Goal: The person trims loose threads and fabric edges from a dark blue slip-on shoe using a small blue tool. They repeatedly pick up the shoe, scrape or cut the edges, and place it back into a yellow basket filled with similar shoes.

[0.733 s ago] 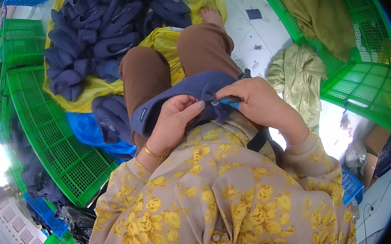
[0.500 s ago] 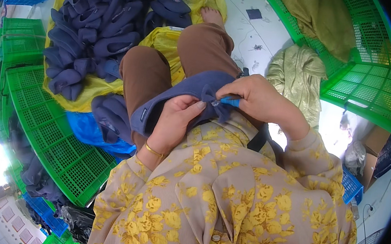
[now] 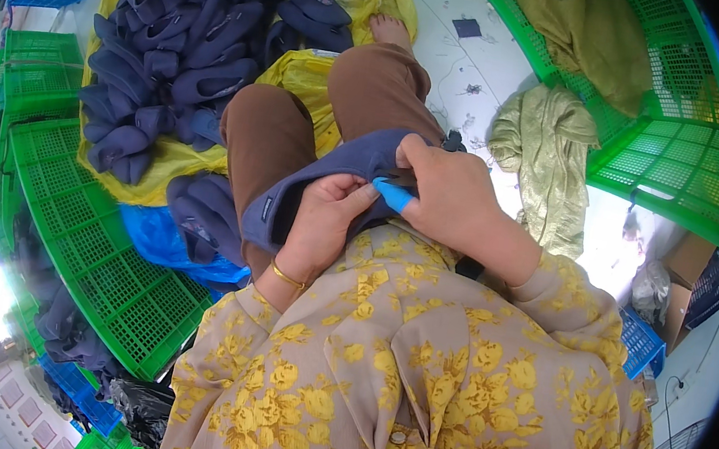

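Note:
Across my lap lies a navy fabric slipper [image 3: 332,161] with a small dark label near its opening. My left hand [image 3: 321,219], a gold bangle at the wrist, pinches the slipper's edge between thumb and finger. Beside it, my right hand [image 3: 456,190] is closed, one digit wrapped in blue tape. From its fingers a narrow dark tool [image 3: 401,176] points at the fabric by my left thumb; its exact kind is mostly hidden. Many similar navy slippers form a pile [image 3: 187,44] on a yellow plastic sheet [image 3: 121,186] ahead to the left.
Green plastic crates stand at the left [image 3: 90,242] and the right [image 3: 662,166]. An olive cloth [image 3: 579,35] hangs in the right crate; a paler green cloth [image 3: 550,146] lies beside it. More slippers [image 3: 205,212] rest by my left knee, near a blue plastic bag [image 3: 146,236].
My right hand has turned and shifted slightly, bringing the taped digit nearer my left thumb and the dark tool into view. The fabric bunched there earlier now lies flatter. My left hand stays put.

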`<action>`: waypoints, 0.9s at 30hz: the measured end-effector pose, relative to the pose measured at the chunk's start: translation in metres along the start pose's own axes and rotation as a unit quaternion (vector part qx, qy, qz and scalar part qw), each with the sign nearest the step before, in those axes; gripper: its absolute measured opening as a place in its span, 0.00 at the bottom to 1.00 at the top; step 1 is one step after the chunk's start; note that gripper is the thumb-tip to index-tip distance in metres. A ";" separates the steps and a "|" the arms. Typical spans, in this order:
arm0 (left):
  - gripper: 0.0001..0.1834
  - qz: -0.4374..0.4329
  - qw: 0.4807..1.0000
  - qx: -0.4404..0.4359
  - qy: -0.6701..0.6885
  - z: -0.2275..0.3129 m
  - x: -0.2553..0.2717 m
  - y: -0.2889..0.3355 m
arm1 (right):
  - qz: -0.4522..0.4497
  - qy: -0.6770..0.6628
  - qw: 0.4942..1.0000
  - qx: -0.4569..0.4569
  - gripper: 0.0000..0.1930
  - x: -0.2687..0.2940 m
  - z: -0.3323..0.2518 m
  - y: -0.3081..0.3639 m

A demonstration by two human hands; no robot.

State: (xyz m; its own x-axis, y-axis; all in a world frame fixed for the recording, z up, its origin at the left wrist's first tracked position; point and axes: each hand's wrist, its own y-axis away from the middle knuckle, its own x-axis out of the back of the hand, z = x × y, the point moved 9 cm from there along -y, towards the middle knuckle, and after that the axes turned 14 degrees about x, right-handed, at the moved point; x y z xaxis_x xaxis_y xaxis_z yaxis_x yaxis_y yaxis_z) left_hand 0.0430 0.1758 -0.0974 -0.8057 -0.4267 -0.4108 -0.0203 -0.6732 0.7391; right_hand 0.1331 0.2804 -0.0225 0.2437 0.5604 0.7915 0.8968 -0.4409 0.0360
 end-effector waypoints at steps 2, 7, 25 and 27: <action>0.06 0.001 1.000 -0.002 0.012 -0.001 0.000 0.000 | 0.013 -0.001 1.000 -0.022 0.20 -0.002 0.000 0.000; 0.06 -0.004 1.000 -0.012 0.018 -0.001 -0.002 0.001 | 0.053 -0.041 0.998 0.010 0.22 -0.006 -0.011 -0.003; 0.08 -0.023 0.999 -0.047 0.009 -0.004 0.003 0.001 | -0.023 0.103 0.943 0.316 0.10 0.013 -0.065 -0.010; 0.08 -0.018 0.999 -0.029 -0.006 -0.008 0.006 -0.001 | 0.006 0.126 0.927 0.352 0.11 0.014 -0.072 -0.005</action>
State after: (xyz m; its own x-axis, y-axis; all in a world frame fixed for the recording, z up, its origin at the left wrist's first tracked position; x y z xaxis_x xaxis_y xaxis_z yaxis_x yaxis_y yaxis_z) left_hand 0.0427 0.1687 -0.1053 -0.8122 -0.3946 -0.4297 -0.0153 -0.7218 0.6919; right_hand 0.1053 0.2403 0.0323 0.2410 0.3378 0.9099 0.9348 0.1713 -0.3112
